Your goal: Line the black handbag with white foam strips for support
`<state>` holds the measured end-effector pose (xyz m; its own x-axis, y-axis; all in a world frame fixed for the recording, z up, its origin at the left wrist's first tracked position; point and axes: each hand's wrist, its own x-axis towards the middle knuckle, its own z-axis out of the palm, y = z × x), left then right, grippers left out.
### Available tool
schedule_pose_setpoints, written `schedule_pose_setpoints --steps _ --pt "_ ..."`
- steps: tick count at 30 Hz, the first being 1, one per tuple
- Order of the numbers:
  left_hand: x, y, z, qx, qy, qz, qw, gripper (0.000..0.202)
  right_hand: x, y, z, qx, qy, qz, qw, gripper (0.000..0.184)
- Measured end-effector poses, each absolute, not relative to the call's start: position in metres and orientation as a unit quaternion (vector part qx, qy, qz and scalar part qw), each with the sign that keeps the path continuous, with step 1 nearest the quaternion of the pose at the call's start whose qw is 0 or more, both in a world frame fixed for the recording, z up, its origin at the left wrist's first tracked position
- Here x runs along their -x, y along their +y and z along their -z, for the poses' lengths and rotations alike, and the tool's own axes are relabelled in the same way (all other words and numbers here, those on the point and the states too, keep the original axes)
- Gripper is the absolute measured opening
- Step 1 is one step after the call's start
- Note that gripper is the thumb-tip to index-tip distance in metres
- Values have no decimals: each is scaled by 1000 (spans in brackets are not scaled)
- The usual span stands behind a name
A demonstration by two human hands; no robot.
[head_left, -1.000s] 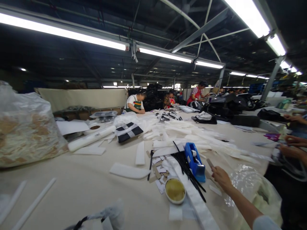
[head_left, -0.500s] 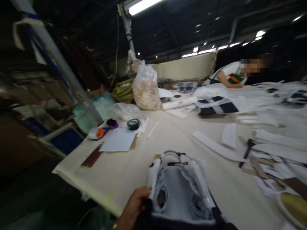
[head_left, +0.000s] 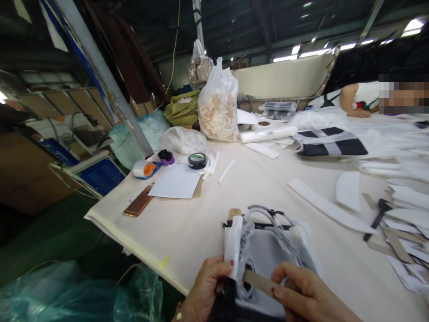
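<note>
A black and white handbag stands at the table's near side, its mouth towards me, with plastic-wrapped handles folded at its far end. My left hand is closed on the bag's left edge, thumb on the white wrapped side. Between the thumb and fingers of my right hand is a flat grey-brown strip, possibly card. Its far end reaches the bag's left inner side, beside a loop of wrapped cord or handle. A small tan piece shows behind the bag's upper left corner.
On the table's left lie a phone, white sheet, black tape roll and tape dispenser. Foam strips and scraps lie right. A filled plastic bag stands behind; a person's arm rests far right.
My right hand has come into view over the bag, holding the strip. The view has shifted, so the table things appear further right. My left hand still holds the bag's edge.
</note>
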<state>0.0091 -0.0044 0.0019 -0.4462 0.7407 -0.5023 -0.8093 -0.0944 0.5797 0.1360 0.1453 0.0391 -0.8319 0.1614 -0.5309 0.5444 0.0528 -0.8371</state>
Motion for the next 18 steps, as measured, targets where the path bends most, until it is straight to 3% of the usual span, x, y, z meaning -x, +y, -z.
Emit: schedule_pose_setpoints --steps 7,18 --pt "-11 -4 -3 26 451 -718 529 32 -112 139 -31 -263 674 665 185 37" --pt "-12 0 -17 24 439 -713 547 32 -95 127 -15 -313 649 683 117 30"
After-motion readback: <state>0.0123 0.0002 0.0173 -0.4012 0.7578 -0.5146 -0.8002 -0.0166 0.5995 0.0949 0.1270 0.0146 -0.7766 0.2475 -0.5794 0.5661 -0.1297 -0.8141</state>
